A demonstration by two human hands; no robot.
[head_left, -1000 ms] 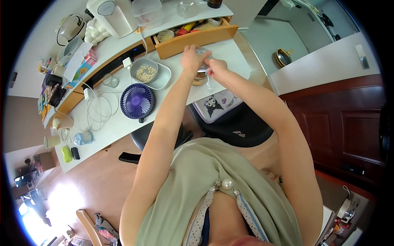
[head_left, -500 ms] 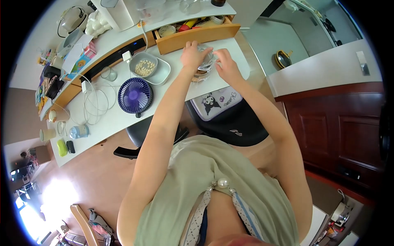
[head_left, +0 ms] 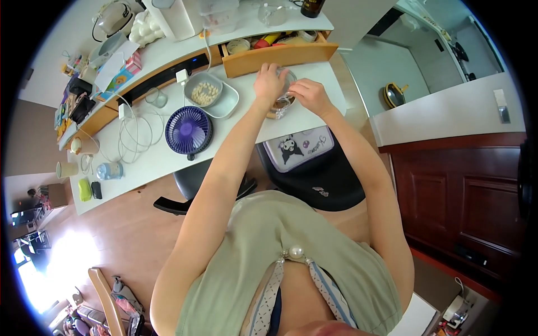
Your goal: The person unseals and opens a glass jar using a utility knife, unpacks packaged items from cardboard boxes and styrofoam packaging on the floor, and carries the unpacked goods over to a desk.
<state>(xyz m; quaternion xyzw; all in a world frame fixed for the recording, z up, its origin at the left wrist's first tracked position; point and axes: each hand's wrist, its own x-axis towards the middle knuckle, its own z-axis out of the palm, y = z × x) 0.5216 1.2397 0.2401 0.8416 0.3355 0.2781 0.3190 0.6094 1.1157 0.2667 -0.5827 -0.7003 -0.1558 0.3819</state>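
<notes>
Clear container (head_left: 283,102), brownish contents, is sitting just in front of open drawer (head_left: 280,60). Left hand (head_left: 270,85) is grasping container's upper left side. Right hand (head_left: 311,96) is bunching fingertips at right edge; can't tell if pinching anything. Step, by look of it: two-handed work at container top. Next move seems to be calling for steady left hold, fine right fingertip control. Purple fan (head_left: 189,130) is standing left of drawer.

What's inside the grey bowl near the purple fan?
Small, pale, nut-like pieces lie inside the grey bowl. They cover part of its bottom, so what's underneath them can't be seen.
</notes>
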